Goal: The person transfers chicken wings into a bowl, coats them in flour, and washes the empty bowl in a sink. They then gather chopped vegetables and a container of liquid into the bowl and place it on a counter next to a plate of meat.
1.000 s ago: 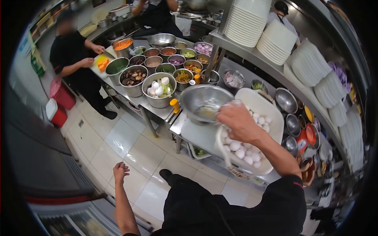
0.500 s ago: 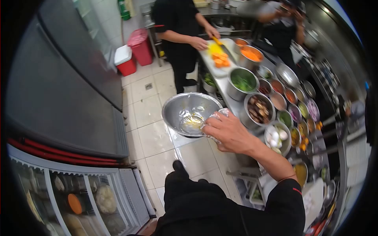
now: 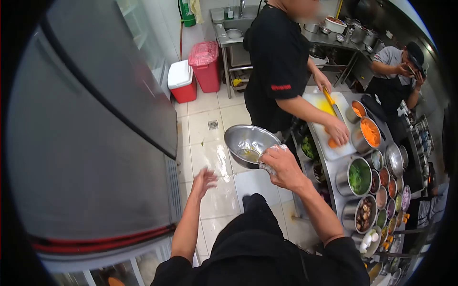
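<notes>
Right hand (image 3: pixel 282 168): I have it closed on the rim of the metal bowl (image 3: pixel 249 141); something crinkled, perhaps plastic, shows at the fingers.
Metal bowl: tilted above the floor (image 3: pixel 210 159), yellowish residue inside.
Left hand (image 3: pixel 204 182): I see it empty, half open, left of the bowl.
Table (image 3: pixel 329 185): pots of vegetables, cutting board (image 3: pixel 339 151), a co-worker (image 3: pixel 279 57) gripping a knife (image 3: pixel 331 101).

red cooler (image 3: pixel 183 89) topped in white, pink-red bin (image 3: pixel 206 71), sleeve (image 3: pixel 284 76) black with red mark, knife handle (image 3: pixel 327 95) coloured yellow, floor (image 3: pixel 205 157) patterned in cream tiles
</notes>
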Motion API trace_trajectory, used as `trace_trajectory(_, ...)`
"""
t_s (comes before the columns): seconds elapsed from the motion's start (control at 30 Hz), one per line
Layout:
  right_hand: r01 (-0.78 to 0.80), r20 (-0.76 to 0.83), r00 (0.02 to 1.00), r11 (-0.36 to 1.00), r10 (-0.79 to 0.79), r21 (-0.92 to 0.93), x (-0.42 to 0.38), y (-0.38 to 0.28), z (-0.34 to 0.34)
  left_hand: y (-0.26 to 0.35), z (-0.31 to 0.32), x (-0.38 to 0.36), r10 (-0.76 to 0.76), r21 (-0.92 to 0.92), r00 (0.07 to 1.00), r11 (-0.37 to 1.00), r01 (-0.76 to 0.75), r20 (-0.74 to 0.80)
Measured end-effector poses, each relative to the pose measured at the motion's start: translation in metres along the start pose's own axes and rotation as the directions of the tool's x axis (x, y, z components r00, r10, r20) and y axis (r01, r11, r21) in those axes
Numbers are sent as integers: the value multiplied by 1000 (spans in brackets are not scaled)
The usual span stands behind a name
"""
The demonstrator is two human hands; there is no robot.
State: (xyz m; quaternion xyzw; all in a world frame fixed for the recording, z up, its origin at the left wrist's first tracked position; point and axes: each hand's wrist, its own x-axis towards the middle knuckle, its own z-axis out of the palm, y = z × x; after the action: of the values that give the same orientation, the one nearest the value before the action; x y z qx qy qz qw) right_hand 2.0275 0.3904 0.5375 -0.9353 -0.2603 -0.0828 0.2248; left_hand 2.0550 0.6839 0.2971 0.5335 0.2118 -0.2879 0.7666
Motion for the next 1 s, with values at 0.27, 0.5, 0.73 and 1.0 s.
trace_trajectory(0.27,164,-96,983,980,-154,114,174,84,94,252,79,58,164,84,986,982,-167,43)
trace_trajectory(0.5,181,230,941,944,-248,276,363,108,155,295,-23,147,266,-198,848,900,-389,-459)
trace_trajectory(0.73,165,-57,985,826,-160,539,535,136,175,306,-68,243,226,-403,810,776,-486,-542)
trace_trajectory(1.0,-198,-270,825,702,496,684,700,286,215,434,-74,396,276,-210,816,879,-428,-508)
